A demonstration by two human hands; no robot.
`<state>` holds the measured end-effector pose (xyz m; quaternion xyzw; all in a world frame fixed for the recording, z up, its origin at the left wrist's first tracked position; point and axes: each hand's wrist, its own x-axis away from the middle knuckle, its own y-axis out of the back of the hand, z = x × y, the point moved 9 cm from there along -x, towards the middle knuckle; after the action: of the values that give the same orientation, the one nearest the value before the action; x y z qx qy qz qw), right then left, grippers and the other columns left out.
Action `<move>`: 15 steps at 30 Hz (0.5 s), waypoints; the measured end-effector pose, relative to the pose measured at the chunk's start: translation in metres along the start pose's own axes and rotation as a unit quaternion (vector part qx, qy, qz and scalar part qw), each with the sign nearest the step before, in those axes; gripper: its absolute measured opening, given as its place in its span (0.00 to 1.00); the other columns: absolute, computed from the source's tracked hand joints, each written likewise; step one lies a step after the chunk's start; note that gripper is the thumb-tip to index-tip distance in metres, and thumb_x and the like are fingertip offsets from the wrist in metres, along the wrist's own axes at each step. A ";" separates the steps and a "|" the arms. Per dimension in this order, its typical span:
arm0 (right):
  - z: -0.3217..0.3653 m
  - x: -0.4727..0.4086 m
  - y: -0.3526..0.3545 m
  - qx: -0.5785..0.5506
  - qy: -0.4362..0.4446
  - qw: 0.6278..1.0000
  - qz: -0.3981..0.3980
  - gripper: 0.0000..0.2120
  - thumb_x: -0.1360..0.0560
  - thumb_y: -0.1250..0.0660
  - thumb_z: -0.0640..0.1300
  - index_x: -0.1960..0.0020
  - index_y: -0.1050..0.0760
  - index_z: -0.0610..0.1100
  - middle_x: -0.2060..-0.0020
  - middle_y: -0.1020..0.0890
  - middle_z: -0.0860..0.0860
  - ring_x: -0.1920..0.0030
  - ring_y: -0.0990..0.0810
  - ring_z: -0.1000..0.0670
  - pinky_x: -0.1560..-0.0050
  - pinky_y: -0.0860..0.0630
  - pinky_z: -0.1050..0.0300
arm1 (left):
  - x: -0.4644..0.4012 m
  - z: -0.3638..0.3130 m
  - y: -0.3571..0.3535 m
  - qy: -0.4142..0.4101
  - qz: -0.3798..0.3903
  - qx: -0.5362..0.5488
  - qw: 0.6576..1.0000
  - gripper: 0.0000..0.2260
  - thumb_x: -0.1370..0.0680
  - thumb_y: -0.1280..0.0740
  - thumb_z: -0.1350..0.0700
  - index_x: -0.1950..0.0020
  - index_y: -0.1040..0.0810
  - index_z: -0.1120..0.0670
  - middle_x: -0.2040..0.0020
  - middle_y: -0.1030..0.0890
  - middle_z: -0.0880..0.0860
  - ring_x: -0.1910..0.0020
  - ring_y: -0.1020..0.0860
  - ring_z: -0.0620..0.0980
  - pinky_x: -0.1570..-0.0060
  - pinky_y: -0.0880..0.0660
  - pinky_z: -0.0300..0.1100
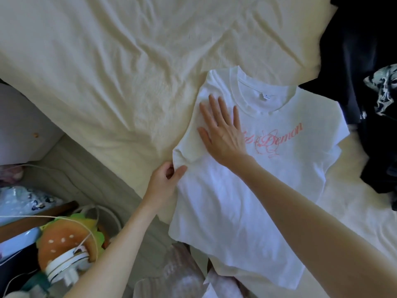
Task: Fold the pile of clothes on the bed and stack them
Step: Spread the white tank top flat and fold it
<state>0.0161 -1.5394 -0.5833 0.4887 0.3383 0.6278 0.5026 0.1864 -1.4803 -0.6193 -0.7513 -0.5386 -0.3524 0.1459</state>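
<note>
White cotton T-shirt with pink script print [253, 179], lying face-up and spread flat, centre to lower right of the frame, on the cream, finely creased bed sheet [129, 61]; ribbed round collar toward the top, hem toward the bottom edge. Head view: the right hand [223, 134] lies flat on the shirt's chest beside the collar, fingers straight and spread, pinning the cloth. The left hand [165, 179] pinches the short sleeve's edge at the shirt's left border, thumb and curled fingers closed on the fabric. Step in hand, as judged: folding the sleeve side inward. To do it well, keep the flat palm as the anchor, draw the pinched edge taut, then lay it over in a straight line parallel to the side seam, smoothing wrinkles outward. The knit looks thin, soft and limp, so it will sag unless supported. Dark garments with a pale graphic [369, 93] lie heaped at the upper right, unfolded
</note>
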 end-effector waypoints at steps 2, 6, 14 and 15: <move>0.006 0.036 -0.006 -0.021 -0.008 1.000 0.009 0.27 0.19 0.49 0.52 0.23 0.51 0.47 0.23 0.52 0.46 0.24 0.56 0.44 0.28 0.63 0.44 | 0.015 0.017 -0.006 0.035 0.035 0.016 0.999 0.04 0.24 0.32 0.53 0.53 0.21 0.53 0.58 0.17 0.45 0.58 0.18 0.42 0.62 0.25 0.31; 0.007 0.108 -0.036 -0.031 -0.043 0.997 0.065 0.27 0.19 0.47 0.52 0.23 0.50 0.46 0.24 0.52 0.46 0.24 0.56 0.44 0.27 0.61 0.41 | 0.041 0.046 -0.008 0.069 0.059 -0.038 0.995 0.03 0.24 0.32 0.56 0.54 0.22 0.55 0.56 0.17 0.49 0.56 0.19 0.47 0.60 0.24 0.34; 0.003 0.178 -0.065 -0.058 -0.080 0.990 0.101 0.27 0.19 0.47 0.52 0.23 0.52 0.49 0.24 0.52 0.48 0.25 0.61 0.48 0.27 0.63 0.44 | 0.071 0.082 0.011 0.091 0.022 -0.176 0.980 0.06 0.23 0.33 0.58 0.52 0.28 0.60 0.57 0.21 0.57 0.58 0.24 0.56 0.64 0.32 0.40; 0.003 0.180 -0.061 -0.071 -0.081 0.990 0.089 0.27 0.19 0.46 0.51 0.23 0.49 0.48 0.24 0.51 0.48 0.24 0.59 0.47 0.27 0.63 0.45 | 0.073 0.082 0.015 0.094 -0.007 -0.205 0.974 0.07 0.23 0.33 0.58 0.50 0.28 0.60 0.54 0.21 0.58 0.57 0.24 0.56 0.63 0.33 0.41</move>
<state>0.0338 -1.3508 -0.5890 0.5289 0.2061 0.6510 0.5040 0.2435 -1.3856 -0.6244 -0.7252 -0.4438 -0.5252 0.0369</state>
